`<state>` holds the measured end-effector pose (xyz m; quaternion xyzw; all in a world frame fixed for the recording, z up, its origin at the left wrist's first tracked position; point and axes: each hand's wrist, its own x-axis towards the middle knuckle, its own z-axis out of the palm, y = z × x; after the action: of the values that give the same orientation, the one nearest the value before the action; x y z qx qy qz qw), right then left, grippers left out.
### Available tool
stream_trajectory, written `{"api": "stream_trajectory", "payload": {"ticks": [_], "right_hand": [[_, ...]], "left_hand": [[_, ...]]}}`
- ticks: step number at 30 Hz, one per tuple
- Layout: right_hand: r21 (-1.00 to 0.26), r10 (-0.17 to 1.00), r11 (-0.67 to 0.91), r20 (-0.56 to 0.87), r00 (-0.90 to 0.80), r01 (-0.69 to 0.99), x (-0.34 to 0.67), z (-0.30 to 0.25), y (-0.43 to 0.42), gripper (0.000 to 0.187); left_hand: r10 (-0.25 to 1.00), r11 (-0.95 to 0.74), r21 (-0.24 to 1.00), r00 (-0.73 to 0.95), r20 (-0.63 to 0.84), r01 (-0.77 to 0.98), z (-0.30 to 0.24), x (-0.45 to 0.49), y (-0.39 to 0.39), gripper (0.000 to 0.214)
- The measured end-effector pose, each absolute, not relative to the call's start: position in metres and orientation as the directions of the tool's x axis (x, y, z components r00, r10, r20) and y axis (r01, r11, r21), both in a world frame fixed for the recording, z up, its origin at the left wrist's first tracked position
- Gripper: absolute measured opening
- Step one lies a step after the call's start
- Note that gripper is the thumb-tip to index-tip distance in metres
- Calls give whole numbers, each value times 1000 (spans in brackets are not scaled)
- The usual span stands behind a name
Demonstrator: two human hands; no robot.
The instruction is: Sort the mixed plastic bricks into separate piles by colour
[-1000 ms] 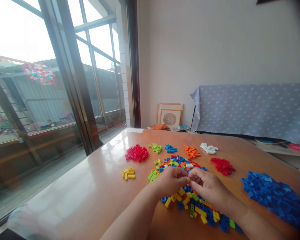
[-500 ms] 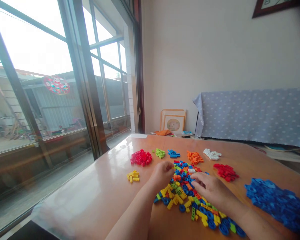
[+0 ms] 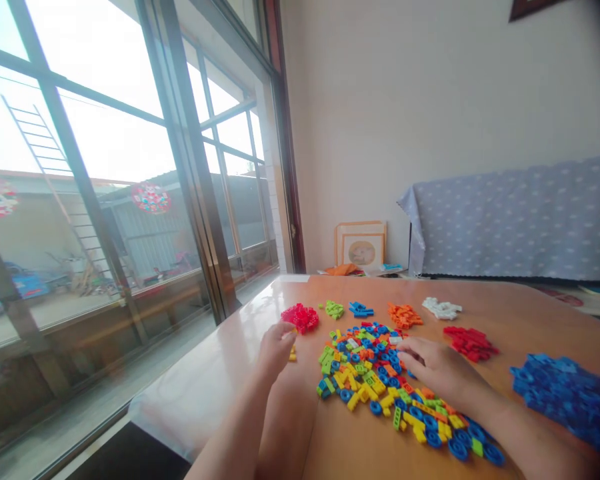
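Observation:
My left hand is over the yellow brick pile, left of the mixed heap. Its fingers are pinched together, with a small yellow toy brick showing at the tips; the hand hides most of the pile. My right hand hovers at the right side of the mixed heap of toy bricks, fingers loosely bent and thumb apart, nothing visible between them. Close to its fingertips lies a white brick. Yellow, green, orange and red bricks and blue wheel-like rings make up the heap.
Sorted piles stand on the wooden table: pinkish-red, green, small blue, orange, white, red and large blue. A glass window wall runs along the left.
My left hand has moved left from the mixed heap to the yellow pile. The right hand stays by the heap. The view has turned a little left.

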<state>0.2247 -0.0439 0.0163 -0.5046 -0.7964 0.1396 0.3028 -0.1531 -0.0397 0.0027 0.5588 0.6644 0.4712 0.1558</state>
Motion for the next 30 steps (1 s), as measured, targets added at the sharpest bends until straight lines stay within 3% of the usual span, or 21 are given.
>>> {"api": "stream_trajectory", "payload": {"ticks": [8, 15, 18, 23, 27, 30], "right_hand": [[-553, 878, 473, 365, -311, 686, 229, 15, -46, 24], [-513, 877, 477, 332, -347, 714, 235, 11, -37, 27], [-501, 878, 472, 339, -337, 726, 234, 12, -38, 28], [-485, 870, 487, 346, -352, 727, 236, 10, -38, 29], [-460, 858, 509, 342, -384, 727, 241, 5, -33, 31], [-458, 857, 512, 329, -396, 727, 242, 4, -32, 32]], "left_hand": [[857, 109, 591, -377, 352, 799, -32, -192, -58, 29], [876, 88, 501, -306, 372, 861, -42, -190, -56, 40], [903, 22, 424, -200, 379, 905, -39, -183, -59, 44], [973, -18, 199, -28, 228, 980, -34, -162, -61, 52], [992, -4, 177, -18, 124, 984, -31, -154, -62, 58], [991, 21, 184, -44, 124, 983, -30, -153, -61, 55]]}}
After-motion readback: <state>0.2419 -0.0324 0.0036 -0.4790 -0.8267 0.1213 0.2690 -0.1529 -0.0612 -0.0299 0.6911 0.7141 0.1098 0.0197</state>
